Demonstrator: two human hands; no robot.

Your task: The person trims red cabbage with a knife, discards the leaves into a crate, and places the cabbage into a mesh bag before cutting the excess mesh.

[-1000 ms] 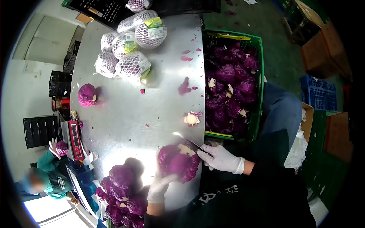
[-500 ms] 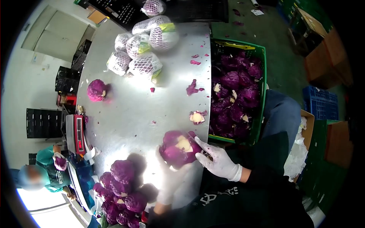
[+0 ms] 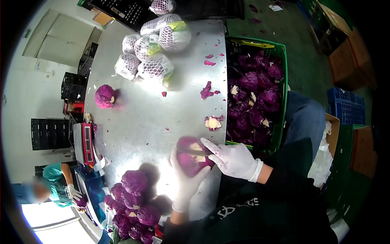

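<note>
A red cabbage (image 3: 187, 162) with a pale cut stem end rests over the near part of the metal table. My left hand (image 3: 187, 188), in a white glove, is closed around its left and lower side. In my gloved right hand (image 3: 239, 162) is a knife (image 3: 190, 152), its blade lying across the pale stem end; the handle is mostly hidden by the fingers. A cut-off stem piece (image 3: 212, 122) and a torn purple leaf (image 3: 206, 91) lie on the table just beyond.
Heaped red cabbages (image 3: 134, 199) stand at lower left, with one single cabbage (image 3: 105, 96) farther off. Net-wrapped cabbages (image 3: 155, 67) sit at the far end. A green crate (image 3: 283, 93) of cabbages adjoins the table. Beyond a red scale (image 3: 87, 142), a co-worker (image 3: 57, 183) handles a cabbage.
My right hand has brought the knife leftward over the stem end. The cabbage has turned slightly in my left hand. The co-worker's hands have moved lower with their cabbage.
</note>
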